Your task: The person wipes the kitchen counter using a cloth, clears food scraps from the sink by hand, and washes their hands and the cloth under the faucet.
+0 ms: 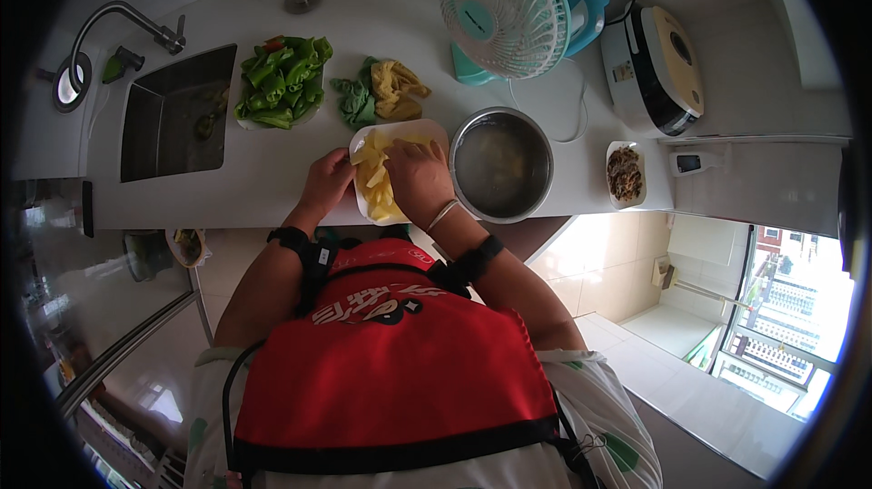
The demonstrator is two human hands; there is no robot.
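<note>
Near the counter's front edge, a white plastic tray [431,129] holds pale yellow slices [372,172], probably potato. My left hand [330,179] grips the tray's left rim. Over the tray's right half, my right hand [421,179] has its fingers down among the slices; the hand hides whether they close on any. Just right of the tray stands a round steel pot [503,165] of cloudy liquid, with something yellowish dimly visible in it. Behind the tray lie a crumpled green cloth [355,101] and a mustard-yellow cloth [396,90].
Cut green peppers [285,80] fill a container beside the sink [178,118] with its faucet [126,9]. A teal-and-white fan [507,12] stands behind the pot. Farther right are a rice cooker [654,70] and a small tray of dark brown pieces [625,174].
</note>
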